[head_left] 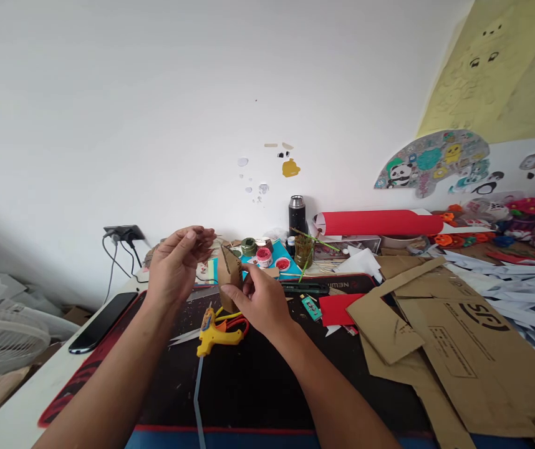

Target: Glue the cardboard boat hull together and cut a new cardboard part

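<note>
My right hand (pixel 265 299) grips a small folded cardboard piece (pixel 230 274), thumb on its near face and fingers behind. The piece stands upright above the mat, with a pointed top edge. To its left, my left hand (pixel 176 265) is raised with the thumb drawn in against curled fingers, apart from the cardboard. Whether anything small is in those fingers is hidden. Below the hands lies a yellow hot glue gun (pixel 218 337), a long translucent glue stick (pixel 197 399) trailing from its back. Scissors (pixel 186 337) lie partly beneath the gun.
Cardboard sheets (pixel 464 349) cover the mat's right side, beside red paper (pixel 337 310) and a dark cutter (pixel 305 288). Paint jars (pixel 264 256) and a black bottle (pixel 297 215) stand at the back. A phone (pixel 103 321) lies left; a fan (pixel 3 330) is beyond.
</note>
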`<action>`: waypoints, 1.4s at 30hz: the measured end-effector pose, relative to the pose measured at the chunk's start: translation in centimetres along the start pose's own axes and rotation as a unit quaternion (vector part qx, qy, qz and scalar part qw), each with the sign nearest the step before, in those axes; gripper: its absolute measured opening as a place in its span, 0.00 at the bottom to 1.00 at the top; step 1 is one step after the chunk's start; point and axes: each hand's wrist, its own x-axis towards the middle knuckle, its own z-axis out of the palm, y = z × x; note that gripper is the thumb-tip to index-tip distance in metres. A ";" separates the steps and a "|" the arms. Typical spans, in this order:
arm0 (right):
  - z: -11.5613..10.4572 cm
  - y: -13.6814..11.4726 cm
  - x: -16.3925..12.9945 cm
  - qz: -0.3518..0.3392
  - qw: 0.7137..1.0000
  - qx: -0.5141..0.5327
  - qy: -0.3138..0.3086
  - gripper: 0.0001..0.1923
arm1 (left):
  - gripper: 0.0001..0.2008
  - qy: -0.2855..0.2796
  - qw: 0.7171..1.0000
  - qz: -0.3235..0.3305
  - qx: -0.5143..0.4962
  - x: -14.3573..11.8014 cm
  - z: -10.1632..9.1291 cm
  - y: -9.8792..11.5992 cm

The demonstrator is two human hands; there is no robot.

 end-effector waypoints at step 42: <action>-1.4 0.0 -0.3 0.277 0.763 0.532 -0.242 0.34 | 0.17 -0.156 0.957 -0.231 -0.083 0.4 0.9 -1.3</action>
